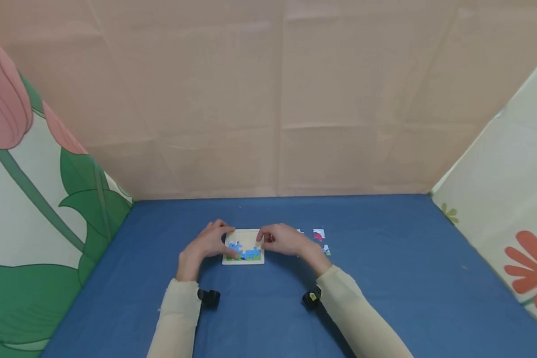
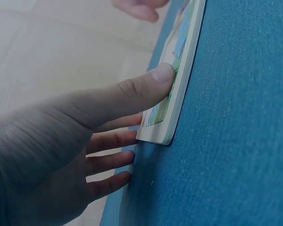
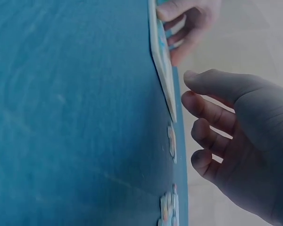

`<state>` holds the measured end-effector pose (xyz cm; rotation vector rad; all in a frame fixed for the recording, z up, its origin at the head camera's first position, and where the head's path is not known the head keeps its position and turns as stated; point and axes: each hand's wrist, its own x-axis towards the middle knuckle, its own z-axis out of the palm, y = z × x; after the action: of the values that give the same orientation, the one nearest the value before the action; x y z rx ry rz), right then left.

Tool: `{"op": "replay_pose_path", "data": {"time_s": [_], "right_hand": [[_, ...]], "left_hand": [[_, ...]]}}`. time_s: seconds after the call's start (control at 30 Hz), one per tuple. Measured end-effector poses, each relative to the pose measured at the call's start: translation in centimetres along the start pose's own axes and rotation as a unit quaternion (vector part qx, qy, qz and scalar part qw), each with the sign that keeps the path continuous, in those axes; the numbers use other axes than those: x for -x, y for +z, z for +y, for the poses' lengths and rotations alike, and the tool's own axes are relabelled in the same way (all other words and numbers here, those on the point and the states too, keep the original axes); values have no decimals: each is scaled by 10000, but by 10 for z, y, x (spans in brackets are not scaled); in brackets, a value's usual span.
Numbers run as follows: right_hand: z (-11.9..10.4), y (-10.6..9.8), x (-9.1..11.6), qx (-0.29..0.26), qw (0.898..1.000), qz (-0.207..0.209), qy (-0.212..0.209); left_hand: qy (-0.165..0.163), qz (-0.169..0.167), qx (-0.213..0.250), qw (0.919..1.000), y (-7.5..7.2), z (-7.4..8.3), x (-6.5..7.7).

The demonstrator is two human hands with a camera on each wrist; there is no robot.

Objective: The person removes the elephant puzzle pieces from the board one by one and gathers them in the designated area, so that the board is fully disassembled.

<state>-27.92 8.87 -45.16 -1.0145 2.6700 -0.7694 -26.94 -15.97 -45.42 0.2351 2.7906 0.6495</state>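
Closest in, a black wrist camera sits on the left sleeve. Past it, on the blue bench, is the jigsaw tray, its long axis running left to right, grassy strip toward the person, bare wood on the far side. The left hand presses its thumb onto it, fingers fairly straight along the left edge. The right hand hovers over the right edge, grip loosely curled, nothing visible in it. Loose jigsaw pieces lie rightward; a beige wall rises behind.
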Motion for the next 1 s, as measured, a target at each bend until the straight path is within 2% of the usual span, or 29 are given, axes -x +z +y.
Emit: {"op": "replay_pose_path", "data": {"time_s": [0.2,0.73,1.0], "right_hand": [[-6,5,-11,198,9998,-71,-3],[-22,11,-32,116,9989,-440,-100],[-19,18,-39,69,9983,-581,-71]], "left_hand": [[-16,-55,-27,10000,0,-1,-3],[91,-41,67,9999,-2,-5,-1],[168,-104,48,9998,-1,-3,-2]]}}
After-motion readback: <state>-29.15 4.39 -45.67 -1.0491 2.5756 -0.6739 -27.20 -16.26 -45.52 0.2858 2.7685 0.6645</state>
